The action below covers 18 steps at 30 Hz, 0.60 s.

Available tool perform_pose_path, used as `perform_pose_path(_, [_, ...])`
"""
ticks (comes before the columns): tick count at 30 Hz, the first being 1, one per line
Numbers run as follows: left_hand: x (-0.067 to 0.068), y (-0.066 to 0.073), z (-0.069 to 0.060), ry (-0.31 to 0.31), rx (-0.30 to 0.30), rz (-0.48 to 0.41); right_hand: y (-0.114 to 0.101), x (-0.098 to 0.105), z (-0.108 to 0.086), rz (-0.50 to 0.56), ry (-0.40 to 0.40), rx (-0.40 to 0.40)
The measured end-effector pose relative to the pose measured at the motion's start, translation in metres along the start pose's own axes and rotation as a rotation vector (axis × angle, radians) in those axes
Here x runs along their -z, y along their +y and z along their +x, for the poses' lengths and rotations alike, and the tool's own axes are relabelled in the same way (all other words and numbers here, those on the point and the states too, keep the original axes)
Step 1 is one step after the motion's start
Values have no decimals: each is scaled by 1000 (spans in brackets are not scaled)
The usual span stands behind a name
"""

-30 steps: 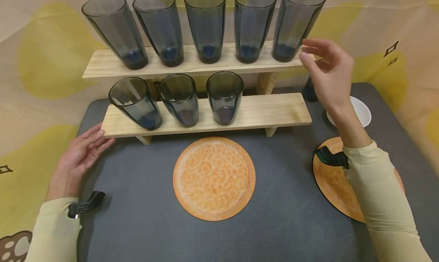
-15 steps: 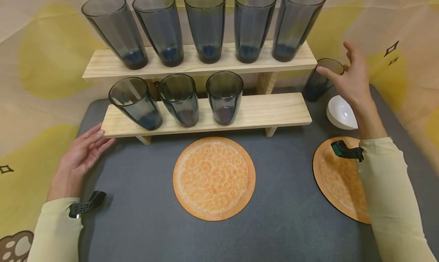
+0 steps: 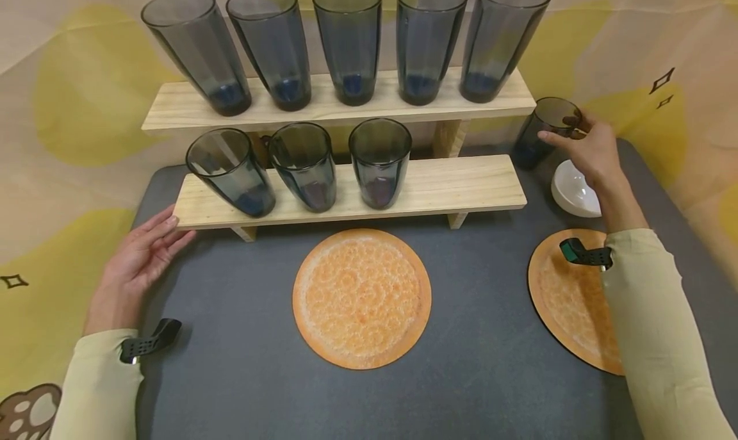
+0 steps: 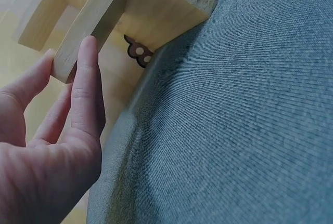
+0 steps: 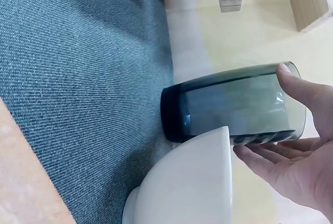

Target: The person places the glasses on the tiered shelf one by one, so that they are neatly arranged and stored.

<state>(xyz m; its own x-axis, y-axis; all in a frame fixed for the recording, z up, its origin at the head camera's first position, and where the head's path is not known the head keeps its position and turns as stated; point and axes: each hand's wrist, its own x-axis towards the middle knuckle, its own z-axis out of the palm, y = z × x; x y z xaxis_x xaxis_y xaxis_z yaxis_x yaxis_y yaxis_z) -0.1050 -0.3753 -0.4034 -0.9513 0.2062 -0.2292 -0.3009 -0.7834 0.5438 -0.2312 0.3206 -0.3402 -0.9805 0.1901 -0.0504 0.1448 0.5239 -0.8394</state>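
A dark blue-grey drinking glass [image 3: 533, 142] stands on the table beyond the right end of a two-tier wooden shelf [image 3: 464, 177]. My right hand [image 3: 596, 152] holds it near the rim; in the right wrist view the thumb is on one side of the glass [image 5: 234, 104] and the fingers are on the other. At the lower tier's left end, my left hand [image 3: 135, 257] pinches the board [image 4: 99, 18] between thumb and fingers. Three shorter glasses, the rightmost one [image 3: 379, 164] included, stand on the lower tier. Several taller glasses, among them a middle one [image 3: 348, 43], line the upper tier.
A white bowl [image 3: 573, 190] sits close by the held glass, under my right wrist. One round orange-brown mat [image 3: 362, 299] lies in front of the shelf. A second round mat [image 3: 567, 299] is partly covered by my right forearm. Patterned cloth [image 3: 634, 43] hangs behind the table.
My right hand has moved from beside the upper tier's rightmost glass, right and down to the glass on the table, and its fingers have closed around it. My left hand stays on the shelf.
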Motion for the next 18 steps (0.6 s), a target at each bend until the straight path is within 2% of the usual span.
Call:
perform_pose_path(4, [0,0,1,-2,0,0,2,-1,1,18,35,24])
perform_pose_path(10, [-1,1,1,9,4,-3,-1,0,-1,164,72,-17])
perform_pose_path(15, [-1,0,0,20,1,10,-8,6,-8,179,66,-17])
perform_pose_path(18, [-1,0,1,26,-3,14,-14,11,-14,188,75,14])
